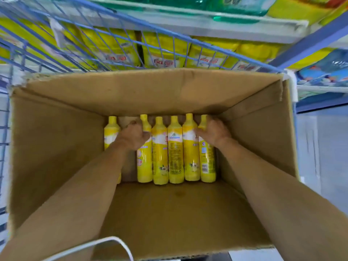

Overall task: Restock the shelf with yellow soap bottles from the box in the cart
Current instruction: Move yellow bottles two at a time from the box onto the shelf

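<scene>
Nearest of all, a white cord (pixel 111 240) loops over the close edge of the cardboard box (pixel 56 147), and two bare forearms reach past it down into the box. Six yellow soap bottles (pixel 176 157) lie flat on the box floor against the far wall, caps pointing away, five of them side by side and touching. The sixth, the leftmost bottle (pixel 111 132), lies apart from the row across a bare gap. The left hand (pixel 131 136) sits over that gap with its fingers curled downward and its thumb touching the shoulder of the next bottle over; whether it is grasping anything I cannot tell. The right hand (pixel 214 132) is clenched over the neck and shoulder of the rightmost bottle (pixel 208 162), with its thumb laid across the bottle beside it. Beyond the box rises the blue wire wall of the cart (pixel 94 40). Behind the wires a white shelf (pixel 207 25) carries green bottles (pixel 188 2), with yellow pouches (pixel 165 51) packed upright below it and blue packs (pixel 323 72) off to the right
</scene>
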`<state>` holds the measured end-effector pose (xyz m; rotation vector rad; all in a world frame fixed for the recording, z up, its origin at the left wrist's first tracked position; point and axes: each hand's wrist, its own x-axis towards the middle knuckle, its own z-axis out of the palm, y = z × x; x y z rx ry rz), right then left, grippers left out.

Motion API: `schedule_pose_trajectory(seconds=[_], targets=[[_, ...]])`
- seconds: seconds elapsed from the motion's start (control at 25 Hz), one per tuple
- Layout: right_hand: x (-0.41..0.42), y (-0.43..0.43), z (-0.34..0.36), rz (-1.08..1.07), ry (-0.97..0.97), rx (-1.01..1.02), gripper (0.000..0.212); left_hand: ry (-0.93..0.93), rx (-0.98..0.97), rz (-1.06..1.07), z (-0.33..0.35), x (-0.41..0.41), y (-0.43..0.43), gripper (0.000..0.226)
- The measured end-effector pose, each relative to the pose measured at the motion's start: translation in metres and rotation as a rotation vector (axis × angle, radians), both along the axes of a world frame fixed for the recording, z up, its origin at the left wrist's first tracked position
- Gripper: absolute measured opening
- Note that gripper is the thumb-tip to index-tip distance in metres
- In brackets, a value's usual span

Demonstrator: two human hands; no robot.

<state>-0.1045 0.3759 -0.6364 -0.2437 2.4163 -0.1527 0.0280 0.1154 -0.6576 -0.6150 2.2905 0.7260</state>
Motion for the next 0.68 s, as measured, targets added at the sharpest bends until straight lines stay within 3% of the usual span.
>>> schedule_pose_trajectory(seconds=[0.16,0.24,0.32,0.4,0.56,0.68], targets=[[-0.003,0.004,-0.020,-0.098,0.060,-0.033,0.059,0.136,-0.027,0.164,-0.020,-0.001,0.014,0.055],[-0.009,0.005,-0.018,-0.126,0.028,-0.054,0.054,0.192,0.027,0.292,-0.024,0.000,0.012,0.041],[-0.013,0.009,-0.015,-0.140,-0.052,-0.061,0.048,0.142,0.124,0.418,-0.020,0.004,0.008,0.034],[-0.010,0.009,-0.008,-0.173,-0.109,-0.080,0.049,0.083,0.221,0.512,-0.011,0.010,0.006,0.050],[0.008,0.000,0.013,-0.144,-0.059,-0.128,0.056,0.157,0.291,0.518,-0.031,0.029,-0.003,0.075],[0.017,-0.009,0.062,-0.048,-0.105,-0.235,0.053,0.202,0.274,0.471,0.049,0.025,-0.001,0.073]])
